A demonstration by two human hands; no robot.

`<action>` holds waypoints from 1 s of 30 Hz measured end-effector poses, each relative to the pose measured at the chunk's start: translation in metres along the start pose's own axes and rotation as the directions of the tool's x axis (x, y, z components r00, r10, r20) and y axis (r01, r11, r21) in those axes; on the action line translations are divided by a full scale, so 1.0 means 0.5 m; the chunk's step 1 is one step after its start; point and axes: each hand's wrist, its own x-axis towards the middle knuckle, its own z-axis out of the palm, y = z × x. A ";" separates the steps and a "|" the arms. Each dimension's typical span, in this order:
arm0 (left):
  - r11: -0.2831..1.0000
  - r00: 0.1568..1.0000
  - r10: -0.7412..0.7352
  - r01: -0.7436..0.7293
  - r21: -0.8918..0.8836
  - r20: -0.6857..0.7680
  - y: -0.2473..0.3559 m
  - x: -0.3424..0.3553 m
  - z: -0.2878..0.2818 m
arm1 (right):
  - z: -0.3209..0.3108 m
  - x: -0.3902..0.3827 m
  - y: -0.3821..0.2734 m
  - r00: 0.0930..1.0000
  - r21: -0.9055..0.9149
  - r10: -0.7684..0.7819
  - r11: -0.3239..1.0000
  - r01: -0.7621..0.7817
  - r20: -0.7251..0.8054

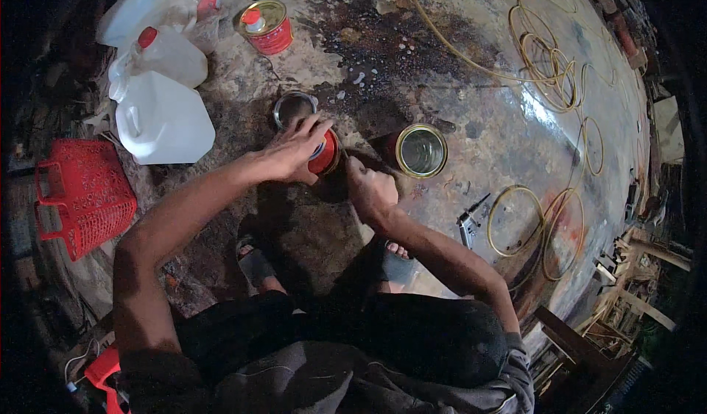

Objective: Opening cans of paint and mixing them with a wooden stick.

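Stained concrete floor [471, 112], person squatting. Red can [326, 154] upright just fwd of knees; L hand [293, 149] clamped over its top. R hand [370, 188] clenched just right of can, touching its side; contents of the fist can't tell. L nearer.

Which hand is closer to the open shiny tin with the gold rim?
The right hand. It sits just left of the open gold-rimmed tin, almost beside it. The left hand is farther left, resting on top of the red can.
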 end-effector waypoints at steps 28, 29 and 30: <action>1.000 0.998 0.030 -0.030 -0.004 -0.049 -0.019 -0.031 0.001 | -0.045 0.078 0.006 0.979 -0.020 -0.202 0.979 0.202 -0.010; 0.996 0.995 0.055 -0.060 -0.058 -0.086 -0.024 -0.036 0.003 | -0.039 0.080 0.012 0.982 -0.026 -0.188 0.982 0.188 -0.009; 0.995 0.994 0.072 -0.077 -0.058 -0.085 -0.029 -0.034 0.000 | -0.032 0.079 0.020 0.967 -0.007 -0.241 0.970 0.241 -0.080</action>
